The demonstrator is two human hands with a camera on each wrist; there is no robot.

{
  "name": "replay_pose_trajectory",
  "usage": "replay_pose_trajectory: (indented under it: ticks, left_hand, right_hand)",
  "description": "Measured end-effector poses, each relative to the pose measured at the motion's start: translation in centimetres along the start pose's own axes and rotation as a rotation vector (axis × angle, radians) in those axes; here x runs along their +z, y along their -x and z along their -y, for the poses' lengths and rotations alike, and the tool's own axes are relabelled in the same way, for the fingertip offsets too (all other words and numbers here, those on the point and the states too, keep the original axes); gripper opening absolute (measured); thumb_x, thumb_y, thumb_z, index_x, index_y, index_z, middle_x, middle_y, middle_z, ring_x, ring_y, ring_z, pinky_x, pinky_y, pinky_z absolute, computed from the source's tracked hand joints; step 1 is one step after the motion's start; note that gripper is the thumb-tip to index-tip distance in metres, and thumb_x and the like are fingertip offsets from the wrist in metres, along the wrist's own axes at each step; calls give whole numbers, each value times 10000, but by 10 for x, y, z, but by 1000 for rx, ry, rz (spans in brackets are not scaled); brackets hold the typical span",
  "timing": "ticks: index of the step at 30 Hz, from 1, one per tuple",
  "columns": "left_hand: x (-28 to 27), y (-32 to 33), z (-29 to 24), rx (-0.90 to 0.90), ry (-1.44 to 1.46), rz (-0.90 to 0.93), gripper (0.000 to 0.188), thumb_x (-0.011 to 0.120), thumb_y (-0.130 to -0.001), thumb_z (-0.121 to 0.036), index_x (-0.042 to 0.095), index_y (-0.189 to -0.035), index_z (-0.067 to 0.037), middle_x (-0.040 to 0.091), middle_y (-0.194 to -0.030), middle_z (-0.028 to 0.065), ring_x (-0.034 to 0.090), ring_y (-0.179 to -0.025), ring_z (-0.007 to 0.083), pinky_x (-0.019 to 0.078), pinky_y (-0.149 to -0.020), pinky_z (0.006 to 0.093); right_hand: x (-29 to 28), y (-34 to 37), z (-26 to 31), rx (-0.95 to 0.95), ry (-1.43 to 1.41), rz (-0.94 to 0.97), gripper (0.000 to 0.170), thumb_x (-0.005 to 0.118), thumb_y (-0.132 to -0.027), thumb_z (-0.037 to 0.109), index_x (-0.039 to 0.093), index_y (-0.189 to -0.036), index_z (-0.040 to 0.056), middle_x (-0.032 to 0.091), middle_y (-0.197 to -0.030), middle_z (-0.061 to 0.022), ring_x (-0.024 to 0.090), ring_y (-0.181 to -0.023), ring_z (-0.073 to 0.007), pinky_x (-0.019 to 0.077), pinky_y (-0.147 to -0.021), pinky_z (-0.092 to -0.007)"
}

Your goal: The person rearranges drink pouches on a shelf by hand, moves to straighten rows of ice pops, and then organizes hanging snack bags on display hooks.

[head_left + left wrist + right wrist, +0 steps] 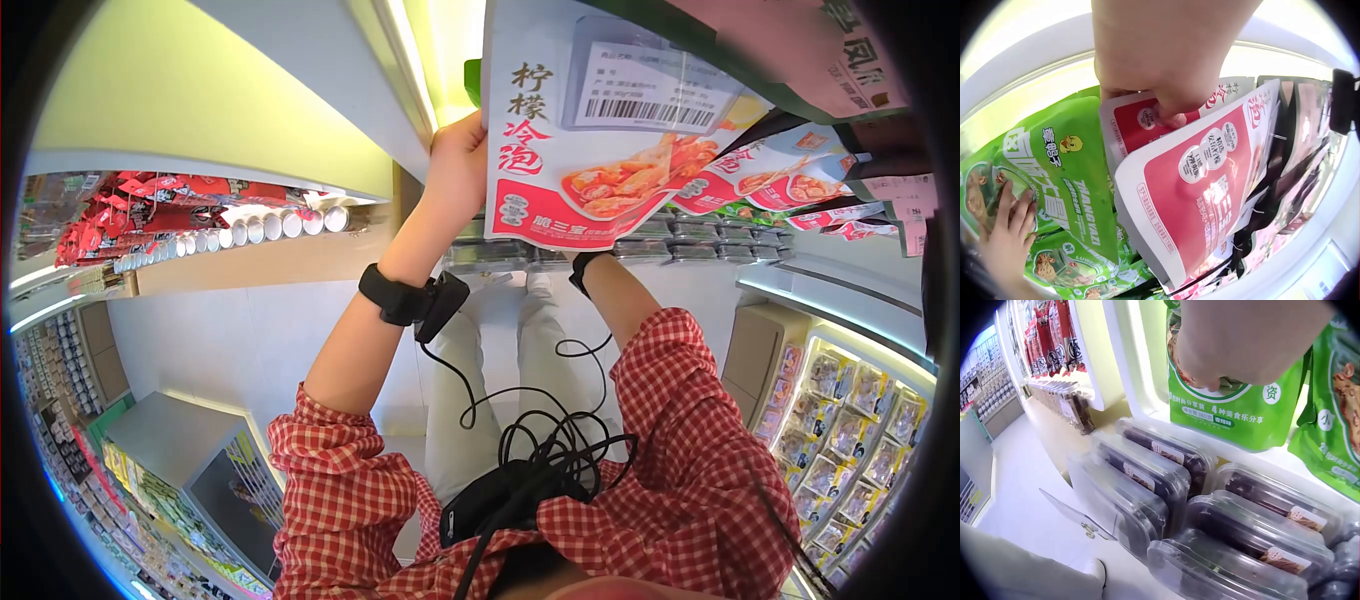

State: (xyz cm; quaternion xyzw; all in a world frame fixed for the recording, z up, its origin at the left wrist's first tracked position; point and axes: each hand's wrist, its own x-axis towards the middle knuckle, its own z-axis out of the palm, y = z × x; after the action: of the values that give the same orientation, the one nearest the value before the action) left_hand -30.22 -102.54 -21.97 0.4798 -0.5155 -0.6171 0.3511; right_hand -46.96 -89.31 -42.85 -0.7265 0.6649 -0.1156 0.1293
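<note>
In the left wrist view, my left hand (1166, 56) pinches the upper edge of a red and white packet (1124, 128), behind a larger packet (1200, 187) of the same colours. The head view has this hand (460, 165) at the left edge of a hanging red and white packet (545, 205). My right hand (1011, 228) lies with fingers spread on a green packet (1063, 181). From the right wrist, the same hand (1244, 344) touches the front of a green packet (1235, 422); most fingers are hidden there. The head view hides it behind the packets.
Clear lidded boxes (1260, 531) stand in rows below the green packets. More packets (800, 165) hang at the right. A white shelf panel (210, 90) is at the left, with red packets (130, 215) beyond it. A coiled black cable (560, 440) hangs at the person's front.
</note>
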Motion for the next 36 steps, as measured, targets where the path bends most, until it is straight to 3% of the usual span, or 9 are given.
replay_pose_trajectory:
  ticks: [6, 9, 10, 14, 17, 20, 26, 30, 36]
  left_hand:
    - [-1, -7, 14, 41, -1, 43, 280, 579, -842, -52, 561, -1113, 17, 647, -900, 43, 579, -766, 66, 469, -683, 210]
    - [2, -7, 22, 149, 21, 4, 263, 573, -852, -60, 571, -1105, 14, 642, -862, 33, 570, -720, 58, 466, -633, 206]
    - [-1, -8, 22, 106, -115, 19, 212, 567, -865, -79, 589, -1065, -14, 636, -820, 16, 557, -659, 49, 456, -566, 215]
    - [1, -7, 22, 127, -286, -9, 120, 562, -866, -112, 599, -970, -66, 636, -794, 50, 555, -562, 98, 451, -527, 260]
    - [8, -10, 12, 332, -427, -54, 149, 608, -821, -136, 603, -955, -72, 647, -827, 91, 585, -587, 176, 473, -570, 314]
    - [14, -40, 21, 190, -426, 2, 214, 561, -833, -248, 619, -975, -99, 646, -908, 134, 610, -723, 286, 492, -653, 368]
    - [9, -35, 19, 129, -611, 23, 186, 488, -875, -194, 635, -973, -138, 610, -656, 142, 606, -642, 312, 490, -600, 396]
    - [6, -19, 25, 313, -392, -26, 172, 508, -860, -115, 627, -984, -113, 627, -707, 142, 607, -652, 321, 478, -589, 408]
    - [0, -10, 18, 226, -322, 71, 170, 511, -871, -140, 612, -993, -77, 618, -768, 178, 592, -700, 352, 476, -626, 399]
  right_hand:
    - [10, -11, 12, -27, -56, -134, 355, 575, -815, 146, 536, -1157, 62, 546, -1192, -134, 487, -1144, -301, 363, -960, -462]
    - [-1, -19, 26, -8, -232, -250, 359, 636, -787, 136, 556, -1126, 49, 578, -1122, -142, 530, -1072, -306, 396, -919, -445]
    - [-13, -23, 37, 103, -583, -257, 354, 632, -789, 137, 554, -1120, 40, 585, -1092, -139, 533, -1049, -306, 393, -922, -427]
    - [-43, -34, 59, 181, -699, -387, 325, 638, -772, 111, 567, -1081, 39, 589, -1060, -156, 535, -1037, -322, 395, -907, -426]
    - [-64, -39, 60, 5, -394, -431, 334, 624, -764, 98, 553, -1083, 29, 572, -1061, -188, 523, -1025, -365, 392, -882, -451]
    - [-53, -39, 46, 85, -385, -248, 307, 606, -744, 76, 566, -1043, 20, 562, -1060, -200, 508, -1002, -403, 378, -851, -497]
    - [-65, -54, 53, 34, -156, -251, 286, 575, -812, 93, 567, -1090, 24, 565, -1115, -171, 523, -1037, -349, 395, -889, -444]
    - [-73, -57, 45, -10, -149, -221, 279, 578, -817, 95, 569, -1085, 20, 568, -1117, -164, 528, -1032, -331, 400, -883, -431]
    - [-82, -50, 31, -14, -238, -260, 268, 582, -824, 98, 571, -1078, 13, 572, -1120, -153, 536, -1024, -304, 406, -874, -412]
